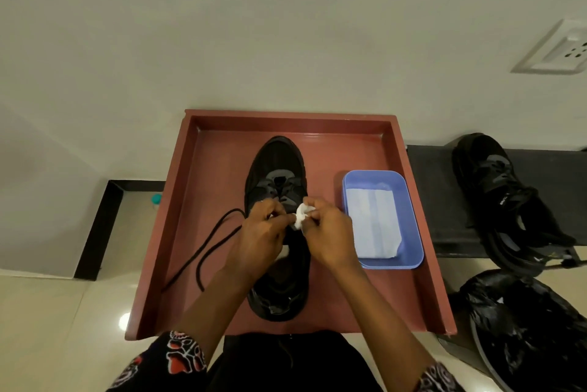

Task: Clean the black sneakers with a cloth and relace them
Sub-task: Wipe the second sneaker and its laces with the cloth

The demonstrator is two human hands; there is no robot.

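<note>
A black sneaker lies lengthwise in the middle of a reddish-brown tray, toe pointing away from me. Its black lace trails loose onto the tray at the left. Both my hands are over the sneaker's middle. My left hand and my right hand both pinch a small crumpled white cloth between their fingertips. The second black sneaker sits off the tray on a dark ledge at the right.
A blue plastic tub holding folded white-blue cloths stands in the tray's right half. A black plastic bag lies at the lower right. A wall socket is at the upper right. Pale floor tiles lie to the left.
</note>
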